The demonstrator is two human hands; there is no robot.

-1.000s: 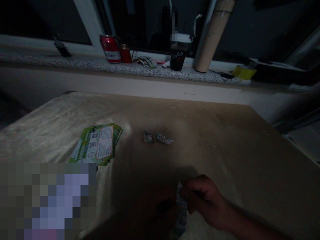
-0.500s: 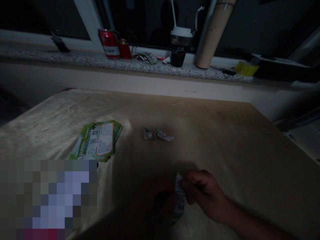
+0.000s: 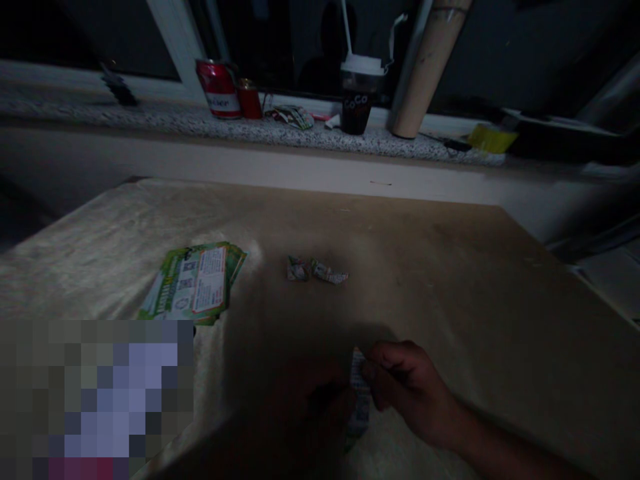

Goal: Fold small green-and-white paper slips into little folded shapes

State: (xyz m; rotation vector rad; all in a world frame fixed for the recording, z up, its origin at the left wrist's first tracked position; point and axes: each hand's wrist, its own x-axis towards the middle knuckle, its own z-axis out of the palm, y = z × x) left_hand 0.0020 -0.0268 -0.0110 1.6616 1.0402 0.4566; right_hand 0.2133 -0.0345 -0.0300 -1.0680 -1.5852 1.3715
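Note:
A narrow folded strip of printed paper stands between my two hands near the bottom centre. My right hand pinches its upper right edge between thumb and fingers. In deep shadow on the other side, my left hand has its fingers closed at the strip's left edge. Beyond the hands lie two small folded pieces, one on the left and one beside it on the right. A fanned stack of green printed sheets rests to the left on the table.
On the speckled windowsill stand a red can, a smaller red container, a crumpled wrapper, a lidded dark cup and a cardboard tube. A yellow item lies farther right. Pixelation covers the lower left.

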